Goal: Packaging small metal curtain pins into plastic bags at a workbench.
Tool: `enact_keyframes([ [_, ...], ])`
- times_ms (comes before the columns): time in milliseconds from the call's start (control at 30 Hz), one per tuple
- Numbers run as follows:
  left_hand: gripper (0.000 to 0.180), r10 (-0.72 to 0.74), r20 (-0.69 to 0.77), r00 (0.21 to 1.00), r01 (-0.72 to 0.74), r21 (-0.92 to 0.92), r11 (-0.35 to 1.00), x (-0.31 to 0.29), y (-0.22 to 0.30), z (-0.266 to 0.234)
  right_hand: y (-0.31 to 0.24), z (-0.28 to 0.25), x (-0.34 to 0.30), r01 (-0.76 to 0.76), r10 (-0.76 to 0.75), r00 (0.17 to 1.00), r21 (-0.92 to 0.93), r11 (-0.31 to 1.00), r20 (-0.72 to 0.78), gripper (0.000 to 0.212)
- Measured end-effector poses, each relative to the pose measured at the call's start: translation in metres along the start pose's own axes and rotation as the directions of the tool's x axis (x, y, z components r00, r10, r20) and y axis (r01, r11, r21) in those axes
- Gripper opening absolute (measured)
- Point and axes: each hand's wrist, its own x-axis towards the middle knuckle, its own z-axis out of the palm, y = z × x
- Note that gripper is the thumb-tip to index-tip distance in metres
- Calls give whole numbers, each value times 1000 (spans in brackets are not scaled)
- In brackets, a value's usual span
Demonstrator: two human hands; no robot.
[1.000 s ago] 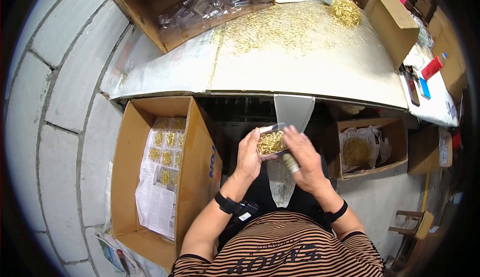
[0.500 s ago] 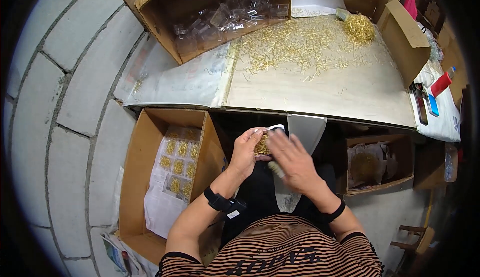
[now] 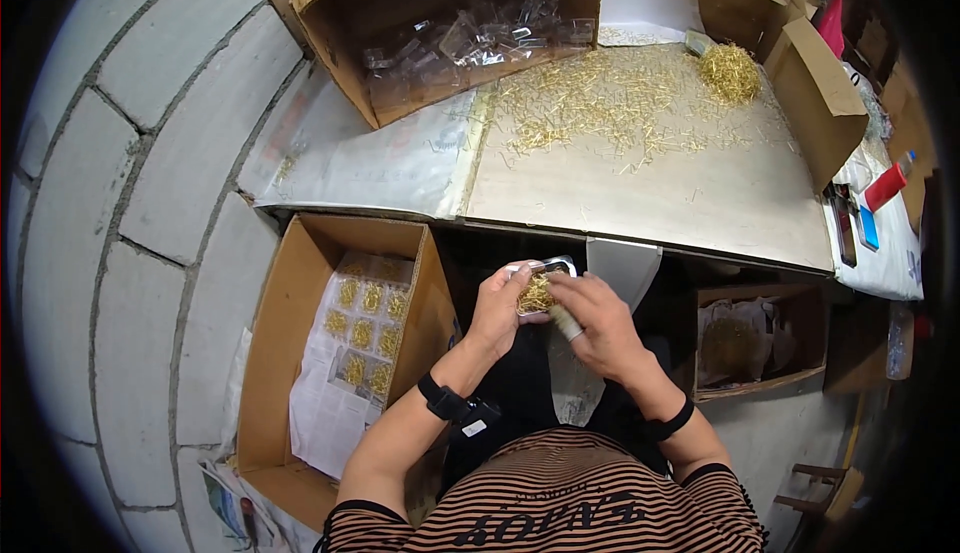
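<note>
From where I'm standing, just past the striped shirt (image 3: 540,473), left hand (image 3: 492,313) fingers pinch the small clear box (image 3: 561,262): I'd keep it level. Right hand (image 3: 606,335) fingers reach the gold pieces (image 3: 536,295) inside, can't tell if pinching any. Go gentle, honestly; the bench (image 3: 600,198) beyond has plenty of strays.

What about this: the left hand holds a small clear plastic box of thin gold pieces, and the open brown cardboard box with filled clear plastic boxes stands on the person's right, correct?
Wrong side: in the head view, the open brown cardboard box with filled clear plastic boxes stands on the person's left. The left hand does hold the small clear plastic box of thin gold pieces.
</note>
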Motion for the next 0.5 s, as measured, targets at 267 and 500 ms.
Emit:
enact_keyframes([
  [267,75,-17,286,958,145,-434,889,-7,17,7,-5,6,62,123,-57,980,-359,925,189,67],
  [500,60,36,75,997,-10,-320,947,-23,29,-34,-47,13,93,171,-145,980,-198,965,139,70],
])
